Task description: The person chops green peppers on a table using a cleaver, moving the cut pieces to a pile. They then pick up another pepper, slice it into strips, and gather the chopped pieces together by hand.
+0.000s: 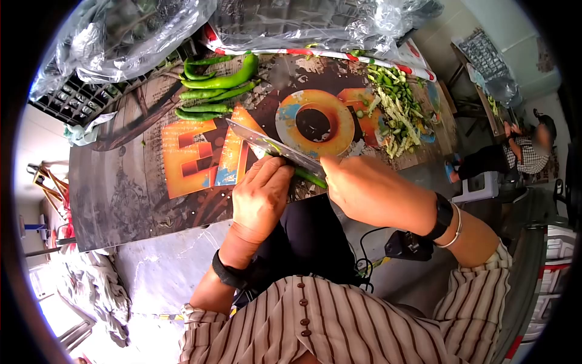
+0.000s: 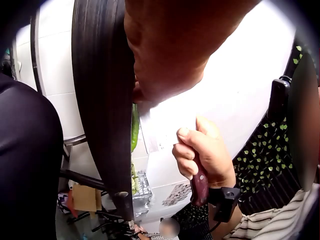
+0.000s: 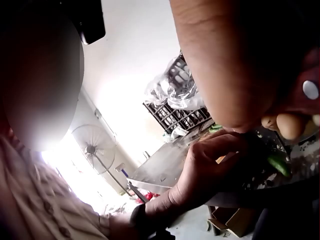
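My right hand (image 1: pixel 364 188) grips a kitchen knife by its dark reddish handle (image 2: pixel 200 187), fingers wrapped round it. The wide metal blade (image 1: pixel 297 158) slants up and left over the table, close along the fingertips of my left hand (image 1: pixel 262 191). With curled fingers, the left hand holds a green pepper (image 1: pixel 310 178) down near the table's front edge. One end of this pepper (image 3: pixel 278 164) sticks out past the blade; the rest is hidden under hand and knife. Several whole green peppers (image 1: pixel 224 82) lie farther back, left of centre.
Cut green and pale pieces (image 1: pixel 394 115) are heaped at the table's right. Plastic-covered black crates (image 1: pixel 79 103) line the back of the printed table (image 1: pixel 121 194). A person (image 1: pixel 527 151) sits off to the right, near a white stool (image 1: pixel 479 187).
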Tool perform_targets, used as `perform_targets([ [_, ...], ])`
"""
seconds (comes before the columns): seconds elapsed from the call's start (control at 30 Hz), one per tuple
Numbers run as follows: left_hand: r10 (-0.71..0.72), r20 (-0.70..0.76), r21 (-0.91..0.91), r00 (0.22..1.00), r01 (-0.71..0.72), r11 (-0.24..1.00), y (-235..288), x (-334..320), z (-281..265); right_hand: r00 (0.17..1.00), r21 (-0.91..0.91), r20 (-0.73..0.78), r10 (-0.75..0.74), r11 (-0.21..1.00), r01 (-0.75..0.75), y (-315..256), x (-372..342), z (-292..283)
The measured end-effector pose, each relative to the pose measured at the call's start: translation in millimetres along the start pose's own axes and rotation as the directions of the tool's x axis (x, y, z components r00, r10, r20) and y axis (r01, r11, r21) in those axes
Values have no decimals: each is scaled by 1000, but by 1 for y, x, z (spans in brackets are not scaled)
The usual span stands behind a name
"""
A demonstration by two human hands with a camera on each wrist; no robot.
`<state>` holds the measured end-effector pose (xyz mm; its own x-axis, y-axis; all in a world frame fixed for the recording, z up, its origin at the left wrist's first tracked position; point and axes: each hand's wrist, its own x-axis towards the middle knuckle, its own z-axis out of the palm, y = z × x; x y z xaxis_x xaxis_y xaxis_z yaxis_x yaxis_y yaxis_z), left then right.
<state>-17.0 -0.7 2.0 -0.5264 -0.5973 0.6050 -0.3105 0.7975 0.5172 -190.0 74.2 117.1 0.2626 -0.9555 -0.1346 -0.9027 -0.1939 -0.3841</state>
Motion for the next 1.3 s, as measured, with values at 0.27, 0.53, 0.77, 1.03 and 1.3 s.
perform_targets([
  [0.27, -28, 3, -17, 1000, 28, 999, 1, -1, -4, 989, -8, 90, 116, 993, -115, -4, -17, -5],
  [0.53, -16, 20, -12, 1000, 16, 1000, 1, 2, -6, 999, 29, 5, 32, 999, -32, 6, 12, 13],
  [0.77, -24, 14, 6, 1000, 24, 1000, 0, 0, -3, 993, 113, 57, 104, 987, -110, 11, -23, 1],
  [1.03, -20, 2, 19, 1000, 20, 1000, 3, 0, -3, 986, 103, 31, 162, 981, -164, 13, -30, 18],
  [1.3, 33, -21, 40, 999, -33, 999, 2, -4, -3, 991, 148, -132, -23, 988, 43, 20, 6, 28],
])
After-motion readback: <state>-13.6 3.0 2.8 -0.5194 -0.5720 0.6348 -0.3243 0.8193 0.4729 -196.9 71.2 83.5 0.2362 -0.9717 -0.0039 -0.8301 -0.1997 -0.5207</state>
